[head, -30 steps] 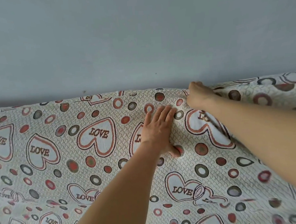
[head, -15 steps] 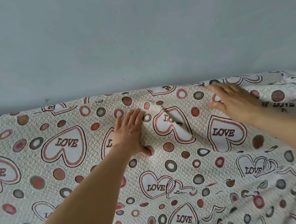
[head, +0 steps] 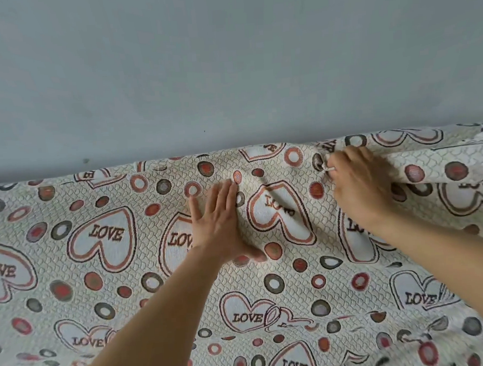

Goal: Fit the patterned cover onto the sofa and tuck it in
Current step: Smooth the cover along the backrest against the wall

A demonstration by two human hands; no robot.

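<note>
The patterned cover [head: 105, 276], cream with red-outlined "LOVE" hearts and coloured rings, lies draped over the sofa and hides it fully. My left hand [head: 218, 223] presses flat on the cover just below the top edge, fingers straight and together. To its right, my right hand [head: 359, 185] has its fingers curled and pinches a bunched fold of the cover near the top edge. The fabric between the two hands is wrinkled.
A plain grey-blue wall [head: 229, 71] rises directly behind the top edge of the covered sofa. At the far right the cover [head: 456, 149] is folded and rumpled. Loose folds gather at the lower right corner.
My right hand went from lying flat on the cover to pinching a fold of it near the top edge. My left hand stays pressed in the same spot.
</note>
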